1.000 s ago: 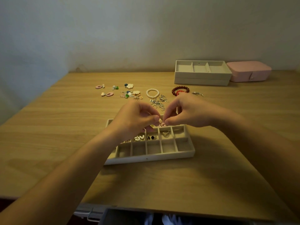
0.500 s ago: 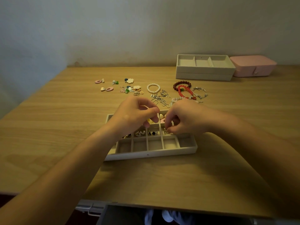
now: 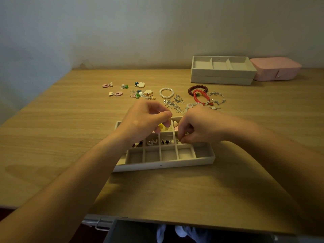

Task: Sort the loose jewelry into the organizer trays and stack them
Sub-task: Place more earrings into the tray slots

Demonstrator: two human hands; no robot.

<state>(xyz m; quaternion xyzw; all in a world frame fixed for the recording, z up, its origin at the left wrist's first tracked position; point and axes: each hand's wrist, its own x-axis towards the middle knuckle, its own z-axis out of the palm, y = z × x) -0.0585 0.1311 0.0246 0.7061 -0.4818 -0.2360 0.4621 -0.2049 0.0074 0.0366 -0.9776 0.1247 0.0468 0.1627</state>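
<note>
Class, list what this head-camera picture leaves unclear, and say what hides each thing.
- Head view: whether the right hand pinches anything; its own curled fingers hide it.
- Head view: the same for the left hand, which also covers far-left compartments of the organizer tray.
- Head view: contents of the pink box, hidden by its closed lid.
- Head view: the silver chains, too small and tangled to count.

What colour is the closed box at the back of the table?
Pink. The closed box shows best in the head view, at the far right.
</note>
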